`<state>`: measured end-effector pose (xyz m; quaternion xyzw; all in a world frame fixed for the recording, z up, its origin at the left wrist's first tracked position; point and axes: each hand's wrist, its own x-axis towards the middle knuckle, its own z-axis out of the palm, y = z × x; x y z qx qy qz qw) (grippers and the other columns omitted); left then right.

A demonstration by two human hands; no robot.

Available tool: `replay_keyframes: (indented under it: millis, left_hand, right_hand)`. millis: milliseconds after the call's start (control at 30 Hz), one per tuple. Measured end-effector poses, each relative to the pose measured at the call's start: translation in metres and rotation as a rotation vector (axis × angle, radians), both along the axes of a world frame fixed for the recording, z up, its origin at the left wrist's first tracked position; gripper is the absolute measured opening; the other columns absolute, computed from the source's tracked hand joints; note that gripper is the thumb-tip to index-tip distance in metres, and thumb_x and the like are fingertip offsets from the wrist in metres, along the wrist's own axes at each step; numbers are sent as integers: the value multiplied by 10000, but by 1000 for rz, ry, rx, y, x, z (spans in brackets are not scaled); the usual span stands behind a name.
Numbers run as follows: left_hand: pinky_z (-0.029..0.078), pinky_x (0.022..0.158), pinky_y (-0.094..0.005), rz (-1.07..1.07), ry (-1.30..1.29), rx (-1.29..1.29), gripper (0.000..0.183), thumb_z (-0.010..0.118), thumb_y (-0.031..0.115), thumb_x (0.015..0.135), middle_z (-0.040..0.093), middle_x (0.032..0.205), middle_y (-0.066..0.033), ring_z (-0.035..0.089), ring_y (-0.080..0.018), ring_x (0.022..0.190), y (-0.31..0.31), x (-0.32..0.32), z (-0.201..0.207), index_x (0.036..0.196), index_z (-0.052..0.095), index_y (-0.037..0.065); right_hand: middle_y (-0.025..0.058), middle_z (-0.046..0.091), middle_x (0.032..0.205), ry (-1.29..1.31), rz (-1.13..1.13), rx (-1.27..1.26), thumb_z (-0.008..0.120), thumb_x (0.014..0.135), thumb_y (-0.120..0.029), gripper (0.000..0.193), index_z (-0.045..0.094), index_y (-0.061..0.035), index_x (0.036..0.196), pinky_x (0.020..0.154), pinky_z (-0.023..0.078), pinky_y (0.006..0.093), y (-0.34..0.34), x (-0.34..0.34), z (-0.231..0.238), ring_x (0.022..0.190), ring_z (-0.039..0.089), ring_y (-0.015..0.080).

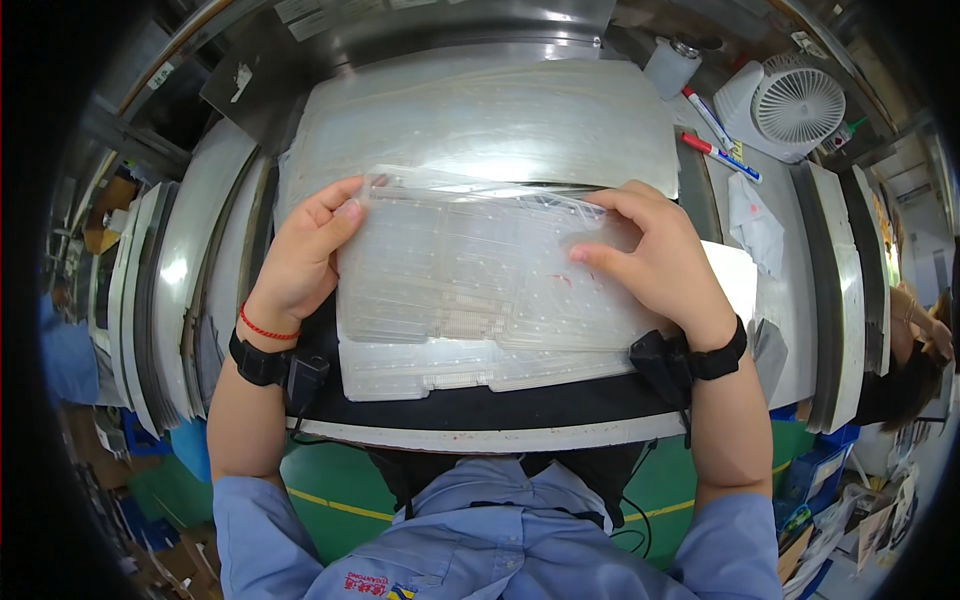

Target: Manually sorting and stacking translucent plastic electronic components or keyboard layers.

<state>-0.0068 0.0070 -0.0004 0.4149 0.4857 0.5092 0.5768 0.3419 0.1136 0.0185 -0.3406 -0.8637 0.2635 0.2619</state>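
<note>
Several thin clear plastic sheets lie fanned in a loose stack before me, with small notches and lines across them. My left hand pinches their upper left corner between thumb and fingers. At the upper right edge, my right hand grips the sheets, its thumb on the front face and its fingers at the far edge. Small red marks show near that thumb. Under the held sheets, another clear sheet sticks out toward me on the black mat. How many sheets each hand grips I cannot tell.
Beyond the sheets lies a wide, shiny metal plate. To the right stand a white fan, a bottle, a red marker and a crumpled cloth. Stacked plates line the left side. Another person is at the far right.
</note>
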Motion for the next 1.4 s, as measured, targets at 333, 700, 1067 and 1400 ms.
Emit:
replay_keyframes:
  millis: [333,700,1067,1400]
  left_hand:
    - [523,977,-299,10,9,17,420,557,155,1035,677,1240,-115,667,-149,1094,-1,5,5,1407,488,-27]
    - [508,955,-280,67,163,61,382,566,147,1033,680,1222,-91,650,-133,1077,-4,2,5,1373,539,-27]
    - [518,822,-230,5,245,-1,353,590,89,1011,713,1078,-54,654,-78,911,-9,-2,17,1346,554,-16]
    - [533,778,-224,346,77,192,273,573,107,1028,699,992,-40,660,-87,858,9,-36,0,1274,559,-12]
  right_hand:
    - [164,661,945,10,-48,-3,847,744,-265,457,685,36,1047,803,508,374,0,0,-2,864,635,317]
    - [145,654,959,1,-39,-7,853,743,-230,424,670,23,1030,803,508,347,0,-1,-1,876,633,293]
    - [130,653,980,79,-78,57,870,710,-184,444,673,-9,1068,811,503,356,-2,-2,2,903,622,288]
    - [170,651,1113,95,-58,261,820,774,-198,445,670,-24,1155,964,447,418,-8,-1,11,1084,574,356]
